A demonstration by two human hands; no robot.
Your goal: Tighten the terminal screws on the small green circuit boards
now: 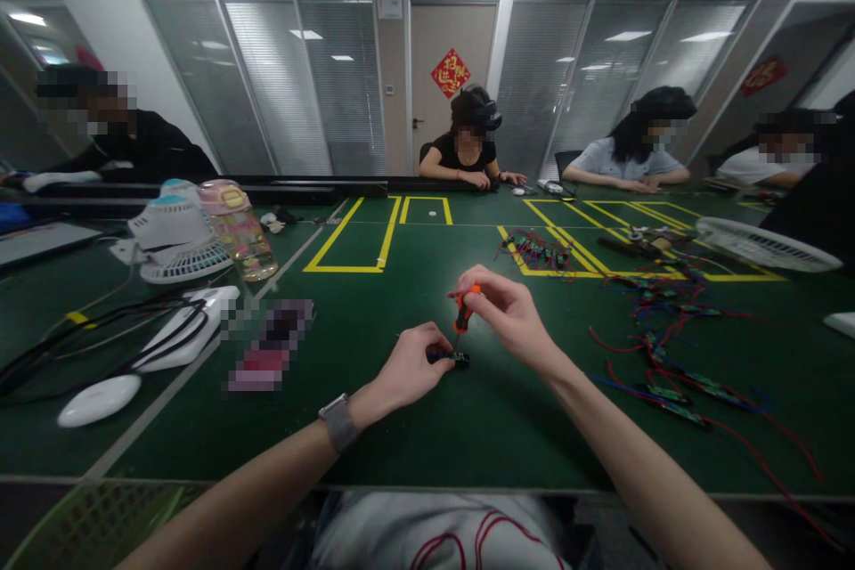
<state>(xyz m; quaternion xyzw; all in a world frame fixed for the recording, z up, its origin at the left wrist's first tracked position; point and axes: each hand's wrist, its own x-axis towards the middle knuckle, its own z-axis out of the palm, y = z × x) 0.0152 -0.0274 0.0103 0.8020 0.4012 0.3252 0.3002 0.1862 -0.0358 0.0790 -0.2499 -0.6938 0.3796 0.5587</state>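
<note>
A short screwdriver (462, 313) with an orange and black handle is gripped in my right hand (500, 303), its shaft pointing down. Its tip meets or hovers just over a small dark circuit board (460, 358); I cannot tell which. My left hand (415, 365) pinches the left end of that board against the green table, fingers closed around it. Part of the board is hidden by those fingers. A watch (338, 421) is on my left wrist.
Several wired circuit boards (668, 392) lie to the right, with another bundle (534, 249) farther back. Leftward are a phone (271, 346), a drink bottle (240, 232), a white fan (177, 236) and black cables (100, 343). Several people (471, 142) sit across the table.
</note>
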